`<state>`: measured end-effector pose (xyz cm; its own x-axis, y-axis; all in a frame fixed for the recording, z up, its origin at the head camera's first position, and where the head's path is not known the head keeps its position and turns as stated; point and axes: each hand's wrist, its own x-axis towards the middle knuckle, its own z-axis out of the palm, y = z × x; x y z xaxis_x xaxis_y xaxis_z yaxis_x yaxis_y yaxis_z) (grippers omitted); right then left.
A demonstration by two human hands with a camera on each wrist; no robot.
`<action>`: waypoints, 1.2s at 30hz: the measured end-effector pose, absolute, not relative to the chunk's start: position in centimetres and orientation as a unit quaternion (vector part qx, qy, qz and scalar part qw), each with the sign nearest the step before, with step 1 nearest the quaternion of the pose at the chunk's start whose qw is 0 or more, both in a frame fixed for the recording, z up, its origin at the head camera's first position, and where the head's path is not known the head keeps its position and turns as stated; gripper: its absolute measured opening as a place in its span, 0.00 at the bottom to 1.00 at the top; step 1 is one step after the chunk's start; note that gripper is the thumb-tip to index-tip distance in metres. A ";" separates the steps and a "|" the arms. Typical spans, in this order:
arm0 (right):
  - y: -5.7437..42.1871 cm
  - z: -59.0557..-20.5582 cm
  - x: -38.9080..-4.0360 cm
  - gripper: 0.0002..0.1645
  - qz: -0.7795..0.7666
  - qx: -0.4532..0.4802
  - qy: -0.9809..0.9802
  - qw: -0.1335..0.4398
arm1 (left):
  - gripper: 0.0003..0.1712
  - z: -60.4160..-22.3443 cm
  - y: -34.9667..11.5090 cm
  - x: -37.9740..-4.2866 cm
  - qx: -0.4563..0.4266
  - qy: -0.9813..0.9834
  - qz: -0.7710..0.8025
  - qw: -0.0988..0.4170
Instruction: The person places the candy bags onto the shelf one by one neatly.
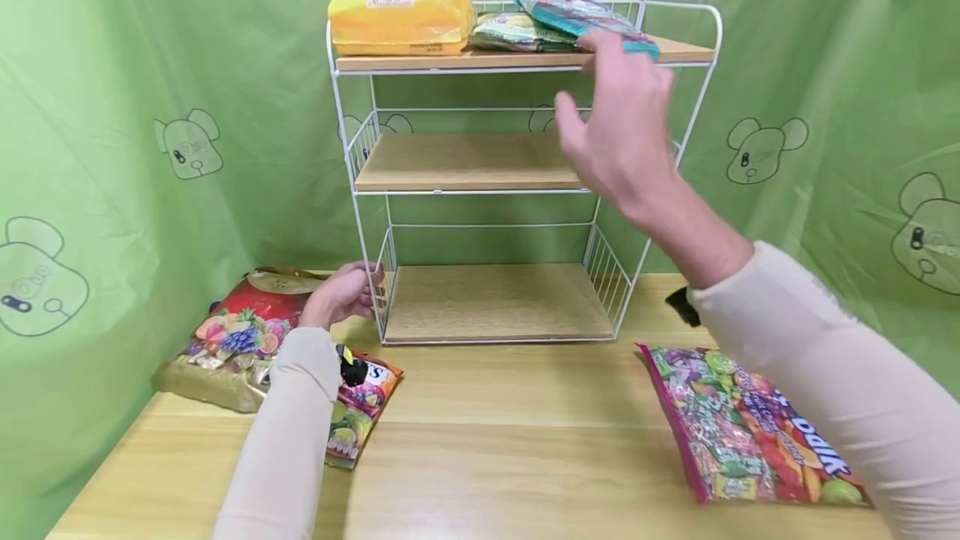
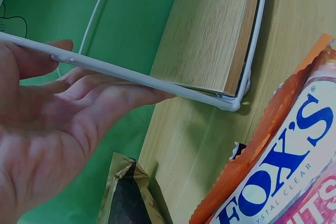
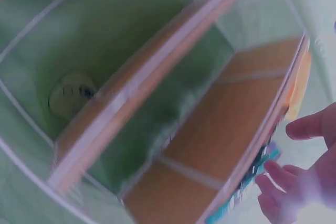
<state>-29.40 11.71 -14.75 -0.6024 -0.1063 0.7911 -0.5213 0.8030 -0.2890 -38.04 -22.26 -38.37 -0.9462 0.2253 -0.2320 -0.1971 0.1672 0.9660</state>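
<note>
A three-tier rack [image 1: 472,161] with wooden boards and a white wire frame stands on the table. My left hand [image 1: 341,294] holds its lower left post, which passes between thumb and fingers in the left wrist view. My right hand [image 1: 622,123] is raised at the top board, thumb and fingers spread apart. Its fingertips are right at the front edge of a teal packet [image 1: 558,11], which lies tilted over a green packet [image 1: 517,32]. A yellow pack [image 1: 397,19] sits left of them. In the blurred right wrist view, the right hand [image 3: 310,182] shows nothing in its grasp.
Left of the rack lies a large red and gold bag [image 1: 247,315] with fruit pictures. An orange FOX'S bag [image 2: 283,166] lies near my left forearm. A pink-edged candy bag [image 1: 720,415] is at the right, partly under my right sleeve. Green cloth [image 1: 262,107] hangs around the table.
</note>
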 end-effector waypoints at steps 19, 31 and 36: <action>8.0 -32.3 -26.2 0.16 0.280 0.211 -0.935 0.052 | 0.11 -38.4 -22.1 -38.1 0.014 0.741 0.649 0.173; 4.8 -38.4 -24.4 0.12 0.254 0.264 -0.930 0.007 | 0.11 -38.3 -22.1 -38.0 0.020 0.740 0.650 0.172; 3.2 -40.0 -23.5 0.14 0.250 0.284 -0.926 -0.016 | 0.11 -37.9 -22.3 -37.6 0.039 0.737 0.652 0.173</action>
<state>-23.49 3.23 -39.99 -0.8383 -0.5334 0.1124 -0.5174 0.7137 -0.4721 -37.56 -22.33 -37.93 -0.9367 0.2842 -0.2044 -0.1679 0.1477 0.9747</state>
